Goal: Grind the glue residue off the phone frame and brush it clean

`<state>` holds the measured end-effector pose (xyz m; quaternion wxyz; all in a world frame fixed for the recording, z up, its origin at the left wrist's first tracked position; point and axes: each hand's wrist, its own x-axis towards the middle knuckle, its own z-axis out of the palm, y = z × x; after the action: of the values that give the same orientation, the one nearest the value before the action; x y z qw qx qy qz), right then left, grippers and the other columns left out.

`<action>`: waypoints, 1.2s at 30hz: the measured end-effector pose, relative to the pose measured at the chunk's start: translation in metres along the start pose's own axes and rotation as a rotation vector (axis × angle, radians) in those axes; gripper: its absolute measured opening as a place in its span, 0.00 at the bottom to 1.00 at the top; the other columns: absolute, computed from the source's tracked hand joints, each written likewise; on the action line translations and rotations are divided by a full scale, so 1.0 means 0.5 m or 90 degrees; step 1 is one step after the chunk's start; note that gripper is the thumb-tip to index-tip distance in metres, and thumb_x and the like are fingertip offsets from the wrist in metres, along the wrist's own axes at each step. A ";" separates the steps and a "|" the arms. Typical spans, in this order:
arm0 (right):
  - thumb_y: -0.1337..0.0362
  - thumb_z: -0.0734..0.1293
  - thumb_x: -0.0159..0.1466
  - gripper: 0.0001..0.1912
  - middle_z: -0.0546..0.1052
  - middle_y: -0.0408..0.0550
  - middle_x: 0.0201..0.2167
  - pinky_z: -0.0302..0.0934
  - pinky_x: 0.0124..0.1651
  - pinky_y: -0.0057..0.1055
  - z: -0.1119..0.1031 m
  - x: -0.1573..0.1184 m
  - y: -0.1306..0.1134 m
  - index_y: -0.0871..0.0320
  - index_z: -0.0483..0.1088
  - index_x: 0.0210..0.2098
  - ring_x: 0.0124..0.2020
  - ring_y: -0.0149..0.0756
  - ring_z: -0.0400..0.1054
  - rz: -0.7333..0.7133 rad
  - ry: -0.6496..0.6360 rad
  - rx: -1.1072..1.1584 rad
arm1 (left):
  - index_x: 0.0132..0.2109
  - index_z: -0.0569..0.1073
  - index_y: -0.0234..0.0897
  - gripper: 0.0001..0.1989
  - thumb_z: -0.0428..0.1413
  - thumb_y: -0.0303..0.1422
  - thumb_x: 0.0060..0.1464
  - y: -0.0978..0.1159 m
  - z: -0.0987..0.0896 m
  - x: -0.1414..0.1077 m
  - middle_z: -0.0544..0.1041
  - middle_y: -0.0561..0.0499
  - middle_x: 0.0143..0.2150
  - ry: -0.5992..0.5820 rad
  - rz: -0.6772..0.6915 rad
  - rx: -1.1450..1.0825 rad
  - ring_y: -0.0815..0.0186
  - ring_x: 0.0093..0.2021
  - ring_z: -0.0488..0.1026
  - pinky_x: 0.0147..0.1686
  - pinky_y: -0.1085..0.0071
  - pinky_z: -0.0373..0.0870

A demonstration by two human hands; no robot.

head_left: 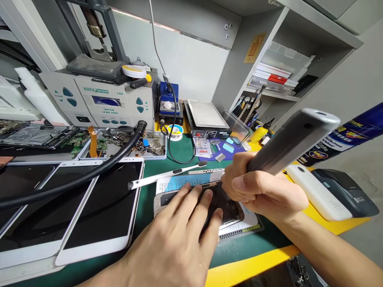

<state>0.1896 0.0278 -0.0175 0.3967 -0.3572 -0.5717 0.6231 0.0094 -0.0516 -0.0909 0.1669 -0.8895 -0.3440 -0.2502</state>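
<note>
An opened phone [231, 211] lies flat on a printed sheet, its dark inside facing up. My left hand [182, 227] rests across it, fingers stretched and spread over its left and middle part. Closed in a fist, my right hand [260, 187] grips a thick grey electric screwdriver [287, 139], whose rear end tilts up to the right. Its tip is hidden behind my fingers, above the right part of the phone. I cannot tell whether the tip touches the phone. Just behind the phone lies a white toothbrush [167, 175] with a dark head.
White phones [104, 203] lie at left, crossed by a black hose [116, 159] from the hot air station [101, 99]. Behind are a tray of circuit boards [155, 145], solder spool [175, 132] and heating plate [208, 115]. A blue spray can [344, 135] stands at right.
</note>
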 end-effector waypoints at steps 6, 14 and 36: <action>0.69 0.68 0.49 0.11 0.61 0.38 0.12 0.42 0.19 0.32 -0.005 -0.001 0.000 0.55 0.63 0.15 0.14 0.27 0.51 -0.016 -0.004 0.012 | 0.56 0.77 0.32 0.19 0.49 0.26 0.61 0.001 0.000 -0.001 0.78 0.35 0.57 0.021 0.008 -0.001 0.41 0.60 0.73 0.58 0.46 0.69; 0.68 0.68 0.48 0.11 0.60 0.37 0.11 0.40 0.19 0.32 -0.001 -0.001 -0.003 0.54 0.62 0.14 0.14 0.27 0.50 0.012 0.000 -0.002 | 0.56 0.77 0.31 0.19 0.51 0.24 0.60 0.001 -0.005 -0.004 0.79 0.35 0.56 0.004 0.001 -0.016 0.39 0.59 0.73 0.57 0.45 0.71; 0.69 0.69 0.51 0.10 0.63 0.39 0.13 0.47 0.21 0.33 -0.004 -0.012 -0.001 0.54 0.65 0.16 0.16 0.29 0.53 -0.034 0.000 -0.017 | 0.56 0.77 0.30 0.20 0.51 0.25 0.60 0.003 0.007 -0.003 0.77 0.32 0.57 0.026 0.005 -0.021 0.38 0.59 0.74 0.56 0.44 0.72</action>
<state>0.1943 0.0232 -0.0172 0.4083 -0.3474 -0.5893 0.6044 0.0106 -0.0516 -0.0947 0.1604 -0.8882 -0.3328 -0.2732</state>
